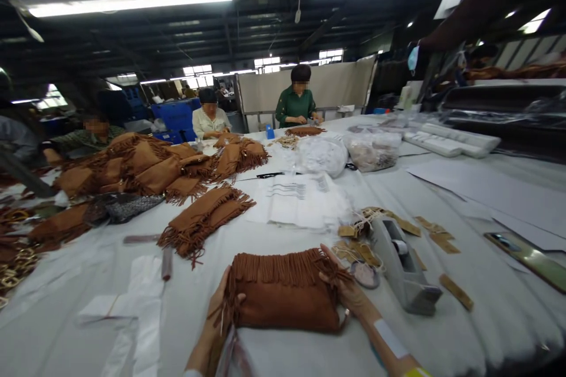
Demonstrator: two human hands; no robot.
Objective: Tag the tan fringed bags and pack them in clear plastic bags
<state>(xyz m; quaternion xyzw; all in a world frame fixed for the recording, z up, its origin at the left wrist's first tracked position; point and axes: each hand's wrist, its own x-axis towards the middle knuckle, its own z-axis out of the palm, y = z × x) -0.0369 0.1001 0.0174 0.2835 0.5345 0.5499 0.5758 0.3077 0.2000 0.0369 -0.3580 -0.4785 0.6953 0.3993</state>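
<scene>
A brown fringed handbag (285, 305) is held up just over the near part of the table, its fringe hanging along the upper side. My left hand (220, 305) grips its left end, the fingers partly covered by fringe strands. At the right end, my right hand (347, 291) is closed on it, with the thumb on the front face. Some clear plastic (234, 353) hangs below my left hand. Beyond the held bag lies another brown fringed bag (206, 218) on the white-covered table (186, 321).
A grey tape dispenser (400, 268) and tan tags (455, 291) lie at right, near a phone (528, 256). White plastic bags (300, 200) lie mid-table. Brown bags (145, 165) are heaped at left. Several co-workers, including a person in green (296, 105), sit across the table.
</scene>
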